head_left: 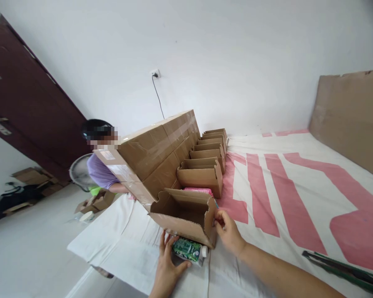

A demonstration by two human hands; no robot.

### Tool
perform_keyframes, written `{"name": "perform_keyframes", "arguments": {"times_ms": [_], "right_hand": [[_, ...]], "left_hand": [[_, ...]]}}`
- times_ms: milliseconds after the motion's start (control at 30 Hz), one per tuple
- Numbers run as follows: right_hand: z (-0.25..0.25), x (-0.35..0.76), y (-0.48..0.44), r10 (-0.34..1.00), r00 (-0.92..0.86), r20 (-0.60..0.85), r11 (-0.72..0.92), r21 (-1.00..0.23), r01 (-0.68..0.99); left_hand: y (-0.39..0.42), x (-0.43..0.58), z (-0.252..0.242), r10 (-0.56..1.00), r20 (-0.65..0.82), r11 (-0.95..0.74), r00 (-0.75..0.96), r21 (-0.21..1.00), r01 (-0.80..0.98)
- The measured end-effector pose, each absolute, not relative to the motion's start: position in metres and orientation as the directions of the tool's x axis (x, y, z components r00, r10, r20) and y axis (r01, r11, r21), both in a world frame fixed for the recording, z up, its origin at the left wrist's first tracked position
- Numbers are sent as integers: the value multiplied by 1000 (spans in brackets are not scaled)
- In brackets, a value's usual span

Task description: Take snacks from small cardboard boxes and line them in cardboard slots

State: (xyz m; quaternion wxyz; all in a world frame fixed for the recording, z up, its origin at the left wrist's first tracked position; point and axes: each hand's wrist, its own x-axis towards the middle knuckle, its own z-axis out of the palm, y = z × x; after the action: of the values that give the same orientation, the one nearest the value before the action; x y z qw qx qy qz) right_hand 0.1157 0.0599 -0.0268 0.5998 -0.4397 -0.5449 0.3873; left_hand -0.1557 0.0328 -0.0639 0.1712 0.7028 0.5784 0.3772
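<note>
A green drink carton (187,250) with a white cap lies on its side on the cloth-covered table, in front of the nearest open cardboard box (180,223). My left hand (170,265) is around the carton's left end, thumb along its near side and fingers at its far side by the box's base. At the right end of that box, my right hand (228,232) is closed, thumb and forefinger pinched together against or beside the cardboard wall. What those fingers hold, if anything, is hidden. Just behind this box shows a pink package (199,191).
Several more open cardboard boxes (200,176) run back in a row beside a wall of taped cartons (155,157). Behind it sits a person in a purple sleeve (101,171). A dark green-edged tool (342,269) lies at right; a cardboard sheet (351,120) stands beyond.
</note>
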Motion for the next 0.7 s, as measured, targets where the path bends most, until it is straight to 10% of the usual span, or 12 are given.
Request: {"name": "perform_keyframes", "arguments": {"times_ms": [700], "right_hand": [[-18, 129, 64, 939, 61, 338, 337, -941, 28]], "left_hand": [[30, -150, -58, 953, 302, -229, 4, 713, 663]]}}
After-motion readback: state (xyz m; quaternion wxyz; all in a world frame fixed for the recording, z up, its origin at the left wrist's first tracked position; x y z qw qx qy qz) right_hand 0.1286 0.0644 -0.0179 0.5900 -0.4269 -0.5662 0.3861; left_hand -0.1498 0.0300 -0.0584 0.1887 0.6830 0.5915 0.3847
